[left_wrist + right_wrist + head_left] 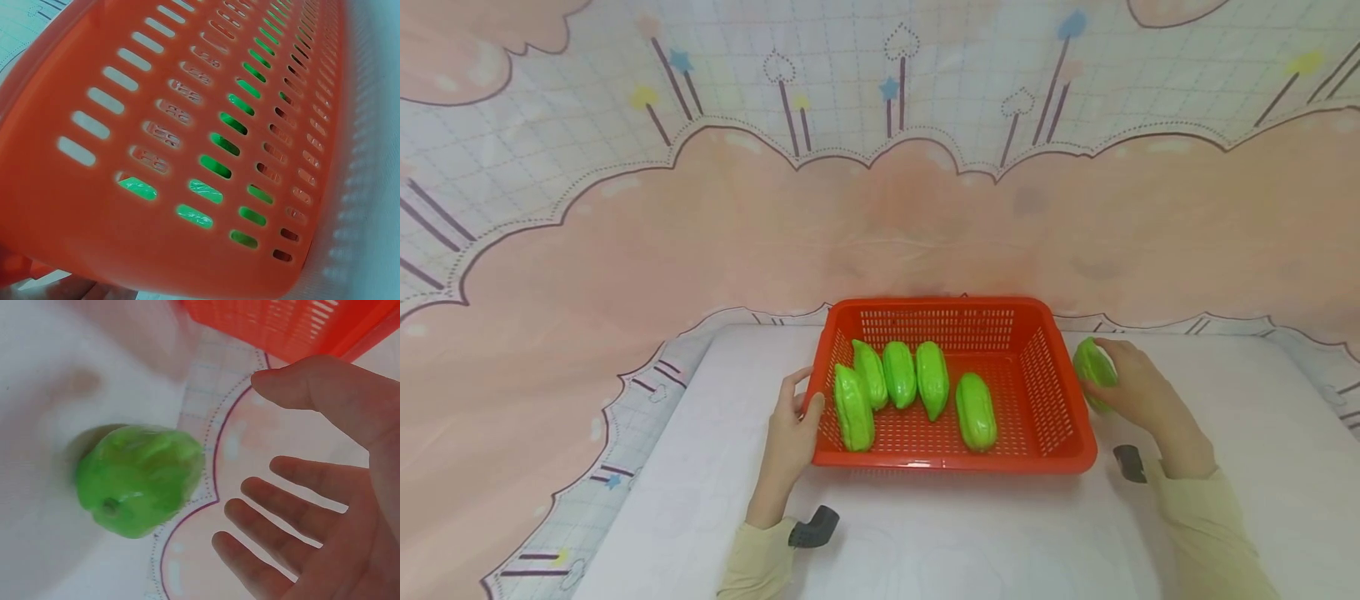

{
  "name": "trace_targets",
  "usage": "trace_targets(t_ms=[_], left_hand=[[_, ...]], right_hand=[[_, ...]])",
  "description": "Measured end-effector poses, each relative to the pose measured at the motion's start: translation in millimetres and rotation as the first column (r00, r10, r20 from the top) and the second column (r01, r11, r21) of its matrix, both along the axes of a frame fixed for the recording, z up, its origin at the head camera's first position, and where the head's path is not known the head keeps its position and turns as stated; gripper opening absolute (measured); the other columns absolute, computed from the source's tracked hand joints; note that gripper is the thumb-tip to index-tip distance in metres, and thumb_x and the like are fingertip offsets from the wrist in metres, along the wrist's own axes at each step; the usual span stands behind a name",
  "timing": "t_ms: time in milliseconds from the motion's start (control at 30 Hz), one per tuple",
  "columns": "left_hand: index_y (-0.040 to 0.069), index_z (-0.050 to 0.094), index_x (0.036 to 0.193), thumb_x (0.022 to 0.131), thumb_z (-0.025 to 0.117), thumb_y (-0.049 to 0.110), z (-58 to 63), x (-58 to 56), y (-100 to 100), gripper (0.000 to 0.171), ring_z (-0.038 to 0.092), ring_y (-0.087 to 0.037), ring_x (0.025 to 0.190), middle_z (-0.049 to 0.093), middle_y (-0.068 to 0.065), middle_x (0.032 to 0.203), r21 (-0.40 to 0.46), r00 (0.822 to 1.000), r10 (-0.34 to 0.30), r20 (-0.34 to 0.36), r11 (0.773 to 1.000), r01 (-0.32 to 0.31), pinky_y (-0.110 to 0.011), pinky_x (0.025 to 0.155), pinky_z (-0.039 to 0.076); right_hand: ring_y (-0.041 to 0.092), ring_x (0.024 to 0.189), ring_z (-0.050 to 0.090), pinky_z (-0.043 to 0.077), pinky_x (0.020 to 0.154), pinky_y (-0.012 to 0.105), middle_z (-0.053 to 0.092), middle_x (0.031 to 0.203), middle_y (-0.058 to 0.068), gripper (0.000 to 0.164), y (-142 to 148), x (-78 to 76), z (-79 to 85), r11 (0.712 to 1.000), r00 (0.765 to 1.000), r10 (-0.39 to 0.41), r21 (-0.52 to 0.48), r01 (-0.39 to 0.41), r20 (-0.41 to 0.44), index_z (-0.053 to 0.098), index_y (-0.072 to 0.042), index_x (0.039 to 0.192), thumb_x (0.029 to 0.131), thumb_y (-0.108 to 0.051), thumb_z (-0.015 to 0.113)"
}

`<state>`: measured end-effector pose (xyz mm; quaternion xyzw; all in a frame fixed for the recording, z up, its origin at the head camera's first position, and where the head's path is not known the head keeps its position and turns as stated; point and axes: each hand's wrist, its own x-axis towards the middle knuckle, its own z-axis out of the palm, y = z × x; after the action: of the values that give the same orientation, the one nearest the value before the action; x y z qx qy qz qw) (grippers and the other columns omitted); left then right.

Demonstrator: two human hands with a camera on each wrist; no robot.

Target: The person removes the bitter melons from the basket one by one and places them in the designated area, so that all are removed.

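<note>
A red plastic basket [917,463] with slotted walls holds several glossy green ridged fruits that look like star fruit [976,412]. My left hand [792,437] grips the basket's left rim, thumb by the rim and fingers along the outer wall. In the left wrist view the basket wall [106,206] fills most of the picture and hides nearly all of that hand. One more star fruit [140,481] lies on the table to the right of the basket. My right hand [1138,387] reaches over it, thumb and fingers spread, and the right wrist view shows nothing in its grasp.
The basket stands on a white table [647,517] near its back edge. Behind hangs a peach and white patterned cloth [925,225]. A dark curved piece [814,527] sits by the left wrist, and another [1129,463] by the right wrist.
</note>
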<state>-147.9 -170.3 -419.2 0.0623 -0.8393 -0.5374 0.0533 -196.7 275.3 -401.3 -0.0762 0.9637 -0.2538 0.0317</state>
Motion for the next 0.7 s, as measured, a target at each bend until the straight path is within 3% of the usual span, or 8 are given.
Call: trace_targets(t_ms=[200, 700], left_hand=[[0.017, 0.038, 0.147, 0.103, 0.049, 0.016, 1.7, 0.1, 0.6, 0.045, 0.068, -0.032, 0.098, 0.066, -0.022, 0.121, -0.001, 1.0, -0.002, 0.003, 1.0, 0.002, -0.043, 0.077, 0.059], [0.016, 0.038, 0.148, 0.103, 0.049, 0.016, 0.6, -0.3, -0.5, 0.046, 0.067, -0.034, 0.098, 0.066, -0.022, 0.122, -0.002, 1.0, -0.006, 0.0, 1.0, 0.006, -0.044, 0.078, 0.059]], right_hand=[[0.057, 0.129, 0.033, 0.028, 0.105, 0.07, 0.037, 0.14, 0.041, 0.074, -2.6, 2.3, 4.6, 0.999, 0.997, 0.034, -0.004, -0.034, -0.074, 0.032, 0.016, 0.143, 0.089, -0.018, 0.069], [0.055, 0.134, 0.029, 0.027, 0.105, 0.072, 0.034, 0.146, 0.037, 0.074, -16.7, 11.6, 22.9, 0.999, 0.996, 0.035, 0.01, -0.034, -0.087, 0.028, 0.011, 0.148, 0.09, -0.017, 0.065]])
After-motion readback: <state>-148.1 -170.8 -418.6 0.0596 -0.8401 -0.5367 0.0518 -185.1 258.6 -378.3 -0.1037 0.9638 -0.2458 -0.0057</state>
